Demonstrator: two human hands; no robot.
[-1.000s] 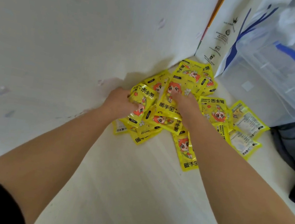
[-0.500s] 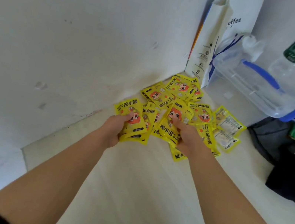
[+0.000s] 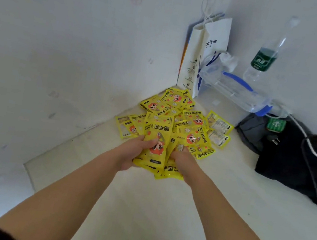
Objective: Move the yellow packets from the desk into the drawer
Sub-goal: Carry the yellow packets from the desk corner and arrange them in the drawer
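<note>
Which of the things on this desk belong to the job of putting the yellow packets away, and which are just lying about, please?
Part of the job:
- bundle of yellow packets, gripped by left hand and right hand
- loose yellow packets on the desk

Just lying about:
- coffee bag
- clear box
- water bottle
- black bag

The drawer is out of view.

Left hand (image 3: 136, 154): grips yellow packets (image 3: 155, 140)
Right hand (image 3: 185, 162): grips same bundle
Desk (image 3: 138, 210): loose packets (image 3: 192, 125) in corner
</note>
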